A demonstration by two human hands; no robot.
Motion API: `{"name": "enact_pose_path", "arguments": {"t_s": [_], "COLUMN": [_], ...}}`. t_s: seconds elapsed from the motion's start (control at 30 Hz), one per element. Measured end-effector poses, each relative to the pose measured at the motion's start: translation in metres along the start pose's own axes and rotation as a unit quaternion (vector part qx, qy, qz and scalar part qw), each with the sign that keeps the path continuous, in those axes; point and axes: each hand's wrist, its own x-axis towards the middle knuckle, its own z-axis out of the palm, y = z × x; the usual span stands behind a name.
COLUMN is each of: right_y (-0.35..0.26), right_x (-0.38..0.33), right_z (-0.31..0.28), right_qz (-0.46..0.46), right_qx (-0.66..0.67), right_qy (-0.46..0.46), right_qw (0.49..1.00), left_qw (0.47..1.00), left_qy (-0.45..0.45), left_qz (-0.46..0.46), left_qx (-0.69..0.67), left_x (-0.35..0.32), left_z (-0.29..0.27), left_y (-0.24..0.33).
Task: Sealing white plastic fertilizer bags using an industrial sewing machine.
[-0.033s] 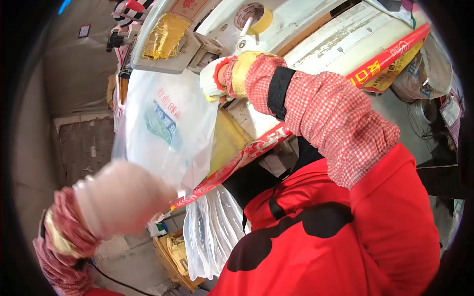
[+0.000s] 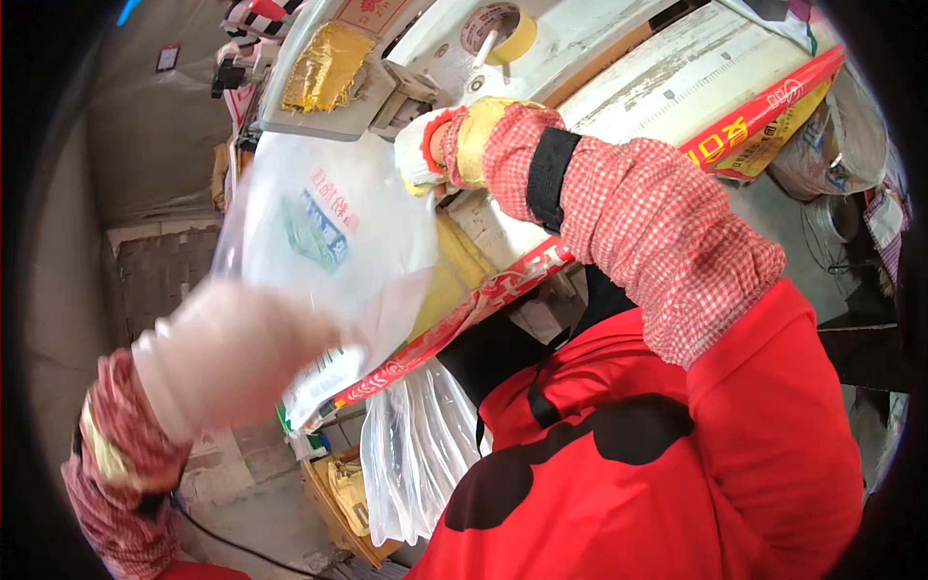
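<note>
A white translucent plastic bag (image 2: 280,198) with red and blue-green print lies on the table's left end, below the machine head (image 2: 391,97). My left hand (image 2: 242,338), in a pale pinkish glove, is over the bag's near left part; motion blur smears its fingers. My right hand (image 2: 418,155), in a white glove with a red cuff, is at the bag's right edge, close beside the machine head. Its fingers are mostly hidden, so its grip on the bag does not show. Yellow material (image 2: 459,266) lies on the table right of the bag.
A yellow tape roll (image 2: 512,43) sits on the machine's white body. Red printed tape (image 2: 715,145) lines the table's front edge. Clear plastic sheets (image 2: 411,454) hang below, by a wooden box (image 2: 343,503). A bulky plastic bag (image 2: 836,140) is at far right.
My left hand has moved slightly up, blurred. The bag has shifted and its print has turned; its lower end now shows below my left hand. My right hand has barely moved.
</note>
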Motion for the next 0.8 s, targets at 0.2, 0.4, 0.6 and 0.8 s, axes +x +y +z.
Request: {"name": "enact_pose_path", "arguments": {"t_s": [0.2, 0.4, 0.6, 0.8], "right_y": [-0.012, -0.034, -0.060, -0.115], "right_x": [0.003, 0.000, 0.016, -0.010], "right_z": [0.002, 0.006, 0.033, 0.073], "right_qz": [0.158, 0.236, 0.241, 0.150], "right_qx": [-0.060, -0.139, -0.142, -0.010], "right_qy": [-0.044, -0.046, 0.060, -0.019], "right_qw": [0.985, 0.961, 0.958, 0.988], "left_qw": [0.820, 0.983, 0.977, 0.983], "left_qy": [0.227, -0.167, -0.195, -0.049], "left_qz": [-0.114, 0.018, 0.071, 0.168], "left_qx": [-0.513, -0.074, 0.048, -0.057], "left_x": [0.087, 0.087, 0.032, 0.079], "left_z": [0.003, 0.030, 0.021, 0.013], "left_y": [-0.028, 0.008, 0.052, 0.068]}}
